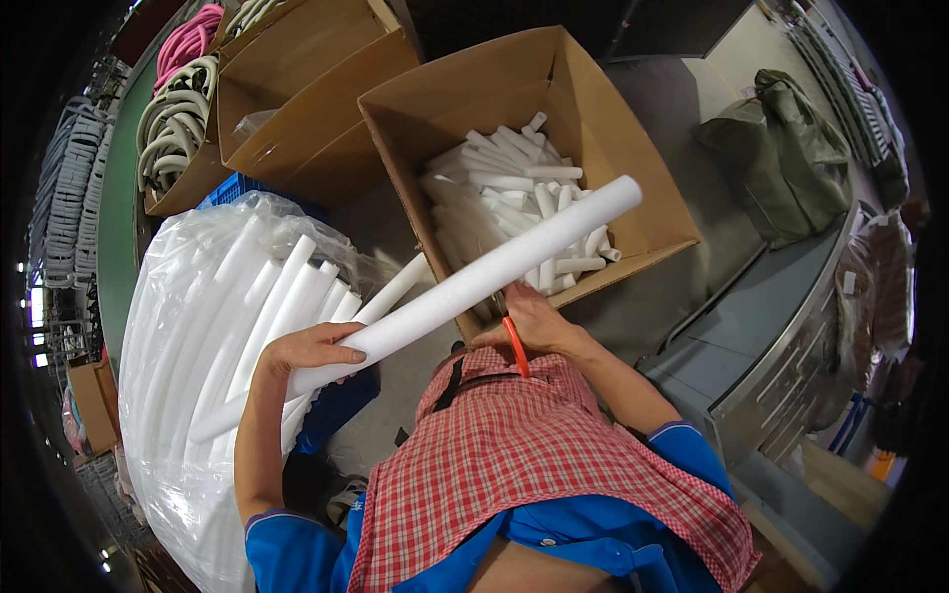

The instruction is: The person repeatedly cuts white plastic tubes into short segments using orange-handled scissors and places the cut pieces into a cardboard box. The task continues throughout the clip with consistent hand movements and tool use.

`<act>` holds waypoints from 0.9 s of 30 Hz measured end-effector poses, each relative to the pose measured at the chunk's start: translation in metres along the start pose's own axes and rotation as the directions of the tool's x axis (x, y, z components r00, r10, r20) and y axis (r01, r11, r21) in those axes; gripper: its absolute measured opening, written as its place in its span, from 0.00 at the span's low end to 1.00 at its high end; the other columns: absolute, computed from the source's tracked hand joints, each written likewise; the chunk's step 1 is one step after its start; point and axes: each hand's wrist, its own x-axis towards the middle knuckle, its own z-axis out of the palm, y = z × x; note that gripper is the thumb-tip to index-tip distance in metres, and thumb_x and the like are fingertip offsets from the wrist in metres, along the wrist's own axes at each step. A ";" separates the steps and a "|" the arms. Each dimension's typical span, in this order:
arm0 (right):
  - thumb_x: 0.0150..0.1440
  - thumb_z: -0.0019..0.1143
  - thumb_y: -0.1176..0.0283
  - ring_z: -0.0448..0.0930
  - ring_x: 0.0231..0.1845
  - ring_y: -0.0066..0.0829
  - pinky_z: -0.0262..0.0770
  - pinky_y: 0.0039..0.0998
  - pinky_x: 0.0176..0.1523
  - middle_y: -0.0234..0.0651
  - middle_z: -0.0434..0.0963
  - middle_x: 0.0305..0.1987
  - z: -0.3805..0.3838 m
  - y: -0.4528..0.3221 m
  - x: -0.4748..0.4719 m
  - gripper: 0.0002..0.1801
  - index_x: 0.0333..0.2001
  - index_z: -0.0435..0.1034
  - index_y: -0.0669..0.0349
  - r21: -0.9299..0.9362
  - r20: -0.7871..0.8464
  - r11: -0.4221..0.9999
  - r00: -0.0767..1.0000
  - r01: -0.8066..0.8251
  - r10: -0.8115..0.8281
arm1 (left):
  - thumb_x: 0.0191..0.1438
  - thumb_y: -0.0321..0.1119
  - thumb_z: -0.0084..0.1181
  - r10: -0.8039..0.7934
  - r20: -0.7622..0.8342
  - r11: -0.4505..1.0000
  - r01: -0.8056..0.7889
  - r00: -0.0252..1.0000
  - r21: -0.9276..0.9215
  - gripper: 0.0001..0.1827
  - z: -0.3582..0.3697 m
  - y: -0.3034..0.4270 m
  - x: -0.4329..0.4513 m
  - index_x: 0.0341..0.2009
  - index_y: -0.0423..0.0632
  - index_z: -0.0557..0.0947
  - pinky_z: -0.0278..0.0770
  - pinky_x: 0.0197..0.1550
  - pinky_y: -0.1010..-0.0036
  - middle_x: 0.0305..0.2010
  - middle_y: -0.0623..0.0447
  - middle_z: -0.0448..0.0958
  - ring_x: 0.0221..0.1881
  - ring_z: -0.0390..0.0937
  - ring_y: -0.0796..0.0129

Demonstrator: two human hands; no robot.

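Note:
A long white foam tube (482, 278) slants across the view, its far end above an open cardboard box. My left hand (317, 351) grips it near its lower part, thumb on top. Below the tube, my right hand (540, 320) holds a pair of scissors with an orange handle (516, 347); the blades are partly hidden beneath the tube. Inside the cardboard box (630, 141) lie many short cut pieces of white foam tube (519, 152). To my left, a clear plastic bag (159, 319) is packed with long white foam tubes (278, 296).
More open cardboard boxes (311, 96) stand at the back left, one holding grey tubing (174, 130). A pink coil of tubing (189, 41) lies behind. Blue plastic crates (341, 411) sit by the bag. At right are a green sack (786, 163) and a metal-sided bench (771, 378).

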 end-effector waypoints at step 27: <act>0.45 0.57 0.34 0.70 0.56 0.54 0.64 0.41 0.61 0.62 0.67 0.54 0.007 0.011 -0.009 0.59 0.64 0.48 0.73 0.135 0.176 0.989 0.983 -0.065 0.040 | 0.52 0.42 0.62 0.006 -0.034 1.000 -0.007 0.999 -0.023 0.28 -0.005 -0.017 -0.013 0.54 0.43 0.73 0.77 0.40 0.73 0.37 0.50 0.78 0.34 0.77 0.70</act>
